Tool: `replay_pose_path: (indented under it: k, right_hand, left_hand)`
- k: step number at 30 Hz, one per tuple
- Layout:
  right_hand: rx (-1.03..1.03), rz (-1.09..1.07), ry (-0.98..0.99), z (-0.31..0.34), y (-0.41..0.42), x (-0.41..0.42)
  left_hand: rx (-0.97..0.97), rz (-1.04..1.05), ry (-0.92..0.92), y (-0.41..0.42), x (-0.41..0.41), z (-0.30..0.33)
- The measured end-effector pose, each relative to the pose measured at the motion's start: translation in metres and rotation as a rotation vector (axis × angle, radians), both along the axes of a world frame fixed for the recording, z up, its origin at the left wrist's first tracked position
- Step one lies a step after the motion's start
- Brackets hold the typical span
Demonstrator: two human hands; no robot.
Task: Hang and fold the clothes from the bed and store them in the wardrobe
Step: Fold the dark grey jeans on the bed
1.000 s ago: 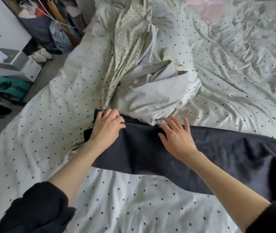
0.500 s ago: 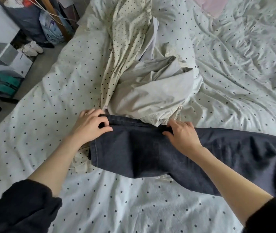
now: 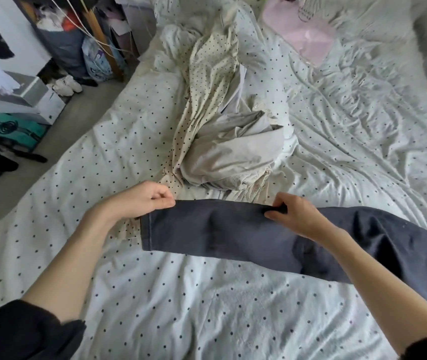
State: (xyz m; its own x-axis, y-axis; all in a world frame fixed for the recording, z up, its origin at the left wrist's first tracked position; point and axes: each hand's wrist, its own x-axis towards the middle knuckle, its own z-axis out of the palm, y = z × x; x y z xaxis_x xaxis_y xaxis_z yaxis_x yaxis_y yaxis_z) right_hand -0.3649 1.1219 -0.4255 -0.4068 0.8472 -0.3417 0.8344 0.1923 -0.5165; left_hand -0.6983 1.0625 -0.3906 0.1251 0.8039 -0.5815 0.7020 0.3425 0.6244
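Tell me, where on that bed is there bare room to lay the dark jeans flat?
Bare dotted sheet lies below the dark jeans, between the two forearms. Another open stretch lies at the right, beyond the jeans and below the pink cloth. The middle is crowded: the grey garment and the cream dotted garment are heaped there.

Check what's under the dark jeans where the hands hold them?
Under the dark jeans lies the polka-dot duvet; a cream dotted garment pokes out beneath their left end. Left hand and right hand pinch the top edge. Anything beneath the middle is covered.
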Motion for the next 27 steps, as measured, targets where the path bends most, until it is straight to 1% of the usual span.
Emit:
replay_pose_path:
  k: [2,4,6,8,10,12,16,19,22,24,27]
  right_hand:
    - [-0.046,0.014,-0.003,0.007,0.006,-0.002]
    - [-0.033,0.023,-0.043,0.005,0.011,-0.012]
    - [0.048,-0.002,-0.138,-0.006,0.014,-0.026]
    - [0.096,-0.058,-0.172,-0.019,0.008,-0.036]
    - [0.098,-0.049,-0.209,-0.035,-0.009,-0.043]
    - [0.092,0.044,-0.275,-0.057,-0.033,-0.046]
    - [0.087,0.180,-0.358,-0.091,-0.074,-0.046]
    - [0.091,0.218,-0.398,-0.109,-0.082,-0.052]
    - [0.177,0.240,-0.381,-0.114,-0.077,-0.062]
    - [0.244,0.231,-0.355,-0.111,-0.065,-0.072]
    - [0.298,0.213,-0.334,-0.104,-0.043,-0.089]
  left_hand:
    - [-0.034,0.013,-0.025,0.003,-0.007,0.009]
    - [0.020,0.059,0.011,0.009,-0.011,0.002]
    - [0.147,0.126,0.102,0.015,-0.011,-0.018]
    - [0.291,0.171,0.237,0.015,-0.006,-0.045]
    - [0.354,0.209,0.340,0.007,-0.004,-0.076]
    - [0.353,0.260,0.359,-0.007,-0.003,-0.106]
    - [0.295,0.447,0.249,-0.038,-0.006,-0.140]
    - [0.370,0.482,0.319,-0.049,-0.005,-0.154]
    - [0.410,0.550,0.450,-0.044,-0.004,-0.157]
    - [0.391,0.577,0.481,-0.033,-0.005,-0.157]
    - [0.292,0.651,0.435,-0.015,-0.007,-0.156]
